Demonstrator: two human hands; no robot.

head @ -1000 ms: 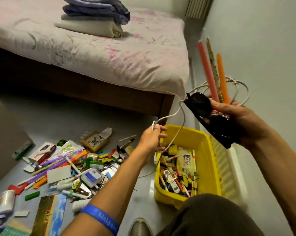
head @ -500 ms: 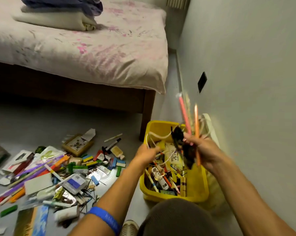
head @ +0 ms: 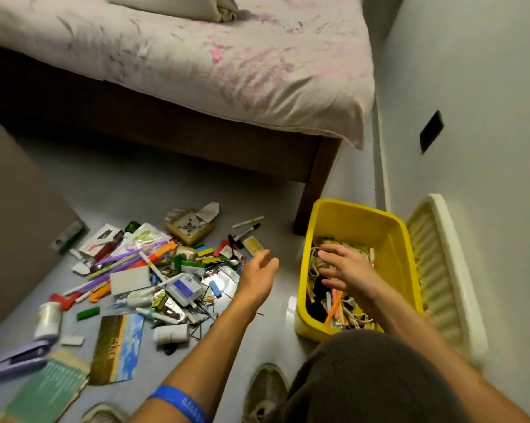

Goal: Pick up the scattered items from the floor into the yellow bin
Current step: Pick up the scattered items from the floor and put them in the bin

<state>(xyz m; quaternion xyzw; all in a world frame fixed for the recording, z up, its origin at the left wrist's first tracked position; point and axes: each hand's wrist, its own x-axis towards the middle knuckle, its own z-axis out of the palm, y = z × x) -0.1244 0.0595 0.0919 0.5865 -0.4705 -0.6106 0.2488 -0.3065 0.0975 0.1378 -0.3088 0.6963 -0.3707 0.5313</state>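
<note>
A yellow bin (head: 357, 221) sits on the grey floor (head: 154, 190) by the wall, holding cords, pens and small items. The right hand (head: 347, 271) hovers inside it, fingers spread and holding nothing. The left hand (head: 259, 274), open and empty, reaches toward the scattered items (head: 154, 270) just left of the bin, below a bed (head: 196, 56).

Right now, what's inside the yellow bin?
The yellow bin holds white cord, orange sticks and small clutter. The right hand covers the middle.
</note>
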